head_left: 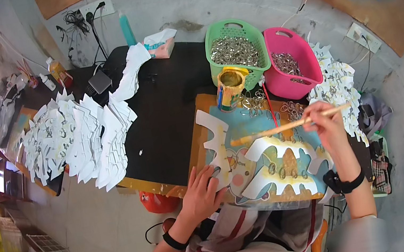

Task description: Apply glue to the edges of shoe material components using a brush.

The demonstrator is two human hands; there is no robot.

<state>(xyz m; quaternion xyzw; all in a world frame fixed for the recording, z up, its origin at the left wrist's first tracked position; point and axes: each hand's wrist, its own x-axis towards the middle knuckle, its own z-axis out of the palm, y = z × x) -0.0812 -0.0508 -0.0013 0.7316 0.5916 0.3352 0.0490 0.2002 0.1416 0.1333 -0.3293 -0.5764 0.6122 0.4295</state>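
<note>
My right hand (pixel 325 123) is closed round a long wooden-handled brush (pixel 288 126). Its yellowish tip hovers just right of a white scalloped cut-out (pixel 214 133), at the left of a blue work board (pixel 236 120). With fingers spread, my left hand (pixel 205 193) lies on the lower end of that cut-out. Further right on the board are more white cut-outs (pixel 255 184) with yellow smears and metal rings along them. An open tin (pixel 230 88) with drips down its side stands at the board's far edge, beside loose metal rings (pixel 254 101).
Behind the tin, a green basket (pixel 216 67) and a pink basket (pixel 280 80) hold metal parts. Stacks of white cut-outs (pixel 107 142) overhang the black table's left edge; others (pixel 337 83) lie at the right. A tissue pack (pixel 162 45) sits at the back.
</note>
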